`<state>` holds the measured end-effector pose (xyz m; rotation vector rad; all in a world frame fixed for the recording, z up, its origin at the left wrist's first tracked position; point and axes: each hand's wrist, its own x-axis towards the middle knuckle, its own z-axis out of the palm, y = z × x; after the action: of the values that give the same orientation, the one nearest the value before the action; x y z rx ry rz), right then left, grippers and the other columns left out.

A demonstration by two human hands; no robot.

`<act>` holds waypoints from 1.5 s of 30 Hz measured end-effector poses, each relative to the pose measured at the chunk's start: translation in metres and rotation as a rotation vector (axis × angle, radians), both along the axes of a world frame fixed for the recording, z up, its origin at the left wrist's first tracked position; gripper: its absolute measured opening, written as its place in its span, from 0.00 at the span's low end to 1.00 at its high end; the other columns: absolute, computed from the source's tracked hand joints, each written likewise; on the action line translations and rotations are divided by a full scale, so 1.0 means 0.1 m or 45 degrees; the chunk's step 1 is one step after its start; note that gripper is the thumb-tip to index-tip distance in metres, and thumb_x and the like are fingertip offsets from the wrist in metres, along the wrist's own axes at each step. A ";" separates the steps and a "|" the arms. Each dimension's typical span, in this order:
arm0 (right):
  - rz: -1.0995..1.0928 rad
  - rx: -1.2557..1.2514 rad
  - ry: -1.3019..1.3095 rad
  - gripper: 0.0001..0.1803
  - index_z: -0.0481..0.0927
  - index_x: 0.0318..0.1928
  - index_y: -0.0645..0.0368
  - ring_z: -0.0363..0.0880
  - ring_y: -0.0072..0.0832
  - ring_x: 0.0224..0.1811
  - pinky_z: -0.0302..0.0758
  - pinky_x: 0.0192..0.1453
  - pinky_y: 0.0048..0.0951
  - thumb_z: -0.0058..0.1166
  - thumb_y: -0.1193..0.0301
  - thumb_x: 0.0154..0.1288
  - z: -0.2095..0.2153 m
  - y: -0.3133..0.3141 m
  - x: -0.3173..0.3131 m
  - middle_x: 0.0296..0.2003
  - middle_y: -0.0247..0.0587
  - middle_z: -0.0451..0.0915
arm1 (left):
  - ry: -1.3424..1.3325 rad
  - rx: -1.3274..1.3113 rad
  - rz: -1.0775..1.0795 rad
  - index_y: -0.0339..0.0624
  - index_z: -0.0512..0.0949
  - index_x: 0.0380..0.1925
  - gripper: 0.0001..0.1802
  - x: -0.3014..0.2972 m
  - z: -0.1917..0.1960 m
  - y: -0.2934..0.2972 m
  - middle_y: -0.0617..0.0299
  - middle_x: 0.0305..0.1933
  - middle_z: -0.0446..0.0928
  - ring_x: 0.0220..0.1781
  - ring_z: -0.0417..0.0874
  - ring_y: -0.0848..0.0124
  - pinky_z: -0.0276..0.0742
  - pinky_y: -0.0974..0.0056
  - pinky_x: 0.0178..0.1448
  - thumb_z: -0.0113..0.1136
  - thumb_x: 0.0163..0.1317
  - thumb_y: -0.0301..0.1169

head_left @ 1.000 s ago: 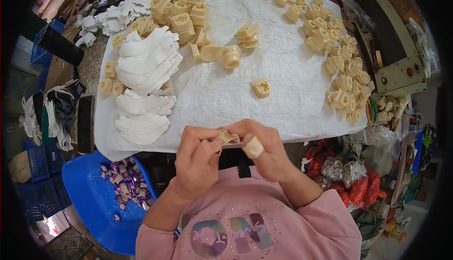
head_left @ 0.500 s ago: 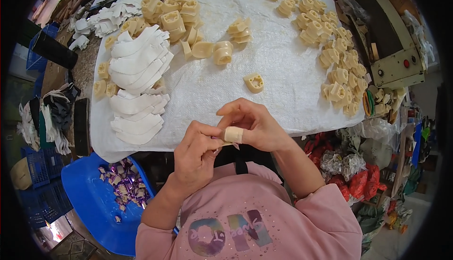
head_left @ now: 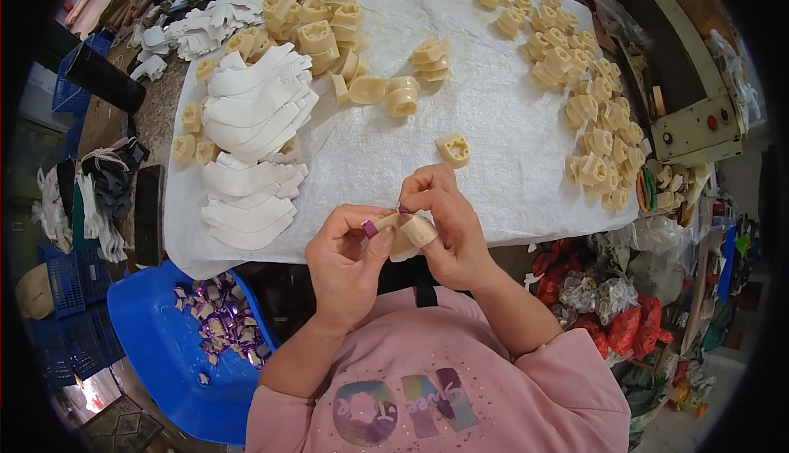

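Above the near edge of the table, my two hands are together on a small beige curved piece with purple ends (head_left: pixel 403 249). My left hand (head_left: pixel 339 268) pinches it between thumb and fingers, with a purple tab standing out by the thumb. Closed at its other side, my right hand (head_left: pixel 456 235) has fingertips on a purple bit. A beige wrap (head_left: pixel 420 232) covers the right thumb. Fingers hide part of the piece. Just beyond the right hand lies a single hollow beige moulded block (head_left: pixel 453 150), shaped like a shoe heel.
White cut sheets (head_left: pixel 255 108) lie fanned at the table's left, beside piled beige blocks (head_left: pixel 320 38). More blocks (head_left: pixel 604 116) line the right side. A blue basin (head_left: pixel 140 330) below left holds small purple-and-beige pieces (head_left: pixel 226 321). Red bags (head_left: pixel 637 321) stand below right.
My right fingers have come down onto the piece and pinch a purple bit. My left hand has turned, showing its thumb and a purple tab. The whole view has shifted slightly.
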<state>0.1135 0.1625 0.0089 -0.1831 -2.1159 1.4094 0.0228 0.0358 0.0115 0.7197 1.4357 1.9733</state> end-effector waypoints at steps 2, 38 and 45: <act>-0.007 -0.142 0.032 0.08 0.72 0.38 0.59 0.65 0.37 0.42 0.63 0.51 0.35 0.51 0.78 0.55 -0.03 -0.01 -0.02 0.39 0.40 0.71 | -0.021 -0.012 -0.009 0.33 0.74 0.37 0.08 -0.01 0.00 0.01 0.57 0.41 0.78 0.41 0.76 0.76 0.73 0.71 0.47 0.60 0.63 0.26; 0.004 0.065 0.099 0.18 0.76 0.49 0.56 0.71 0.29 0.45 0.75 0.39 0.26 0.60 0.72 0.57 -0.08 -0.05 0.05 0.48 0.42 0.70 | -0.216 -0.078 -0.354 0.39 0.51 0.63 0.27 0.07 -0.12 -0.03 0.55 0.45 0.70 0.38 0.74 0.72 0.73 0.68 0.44 0.38 0.68 0.38; 0.498 -1.115 -0.339 0.07 0.74 0.41 0.58 0.75 0.18 0.26 0.71 0.14 0.15 0.48 0.69 0.66 0.04 0.04 -0.03 0.40 0.38 0.73 | -0.014 0.065 -0.235 0.35 0.46 0.67 0.39 0.20 -0.09 0.05 0.52 0.50 0.69 0.46 0.74 0.71 0.71 0.67 0.50 0.34 0.69 0.56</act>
<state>0.1101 0.1667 0.0131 -0.3143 -1.6234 2.6069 0.0428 0.0412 0.0029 0.8315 1.2684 1.8744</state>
